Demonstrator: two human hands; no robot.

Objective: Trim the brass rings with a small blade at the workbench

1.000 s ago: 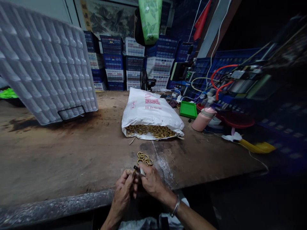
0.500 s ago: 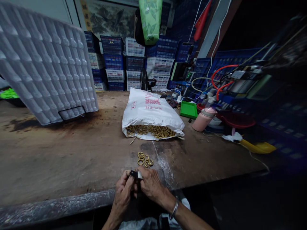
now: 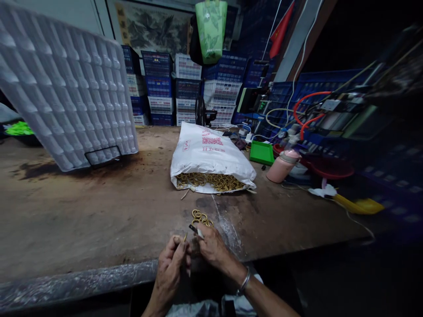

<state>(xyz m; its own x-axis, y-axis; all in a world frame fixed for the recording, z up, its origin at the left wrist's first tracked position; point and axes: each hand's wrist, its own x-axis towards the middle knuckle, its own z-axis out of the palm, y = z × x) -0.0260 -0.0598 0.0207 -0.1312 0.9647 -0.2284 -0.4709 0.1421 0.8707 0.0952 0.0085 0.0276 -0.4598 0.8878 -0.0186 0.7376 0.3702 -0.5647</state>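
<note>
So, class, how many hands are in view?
2: the left hand, pinching a small golden piece, and the right hand, holding a dark tool near the loose rings; no others show.

Sack (image 3: 211, 154) at the centre, crates (image 3: 160, 86) at the back

We find loose rings (image 3: 200, 215) on the table (image 3: 82, 215) before the sack, whose mouth holds more rings (image 3: 228, 182). The left hand (image 3: 170, 264) is at the near edge, the right hand (image 3: 213, 248) close to the loose rings. A moulded panel (image 3: 72, 88) stands left of the sack; to the right we have a tray (image 3: 261, 152), then a bottle (image 3: 282, 167). A fan (image 3: 200, 112) stands behind the sack, before the crates.
</note>
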